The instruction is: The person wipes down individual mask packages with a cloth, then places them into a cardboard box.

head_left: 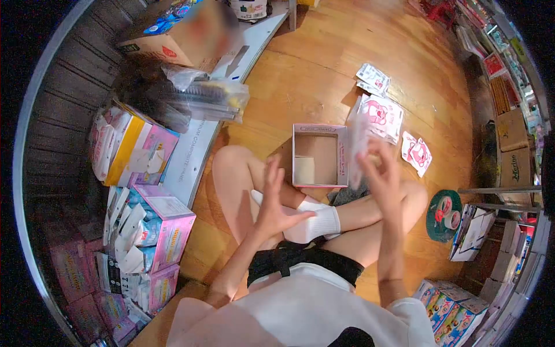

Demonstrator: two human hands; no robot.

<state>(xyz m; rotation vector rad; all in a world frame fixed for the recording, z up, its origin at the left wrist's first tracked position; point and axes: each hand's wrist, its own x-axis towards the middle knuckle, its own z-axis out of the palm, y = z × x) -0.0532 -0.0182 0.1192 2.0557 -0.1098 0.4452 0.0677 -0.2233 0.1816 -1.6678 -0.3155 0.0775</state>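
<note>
Seated on a wooden floor [312, 75], between a stocked shelf [511, 130] on the right and a pale panel [193, 156] on the left, with bare legs [370, 222] crossed. Bent over an open box [318, 129], set just ahead of the ankles, opening upward, with a pale patch in its near left corner, too unclear to name. Flanked beyond the box's right side by a larger pile of white-and-pink packets [378, 115], a smaller pile [373, 78] farther off and a single packet [416, 153] lying alone to the right. Poised off the box's near left corner with an unloaded left hand [274, 213], fingers up and thumb spread well away from them. Busy on the opposite side with the right hand [381, 170], by far the nearer to the piles, and with a blurred packet [357, 147] at its fingertips. Turned with the packet's long axis pointing away from the body, roughly along the box's right wall rather than across the opening. Held close enough to overlap that wall in view, whether touching or apart impossible to tell, with the opening directly to the grip's left. Pinched, apparently, between thumb and forefinger at the packet's right edge.
</note>
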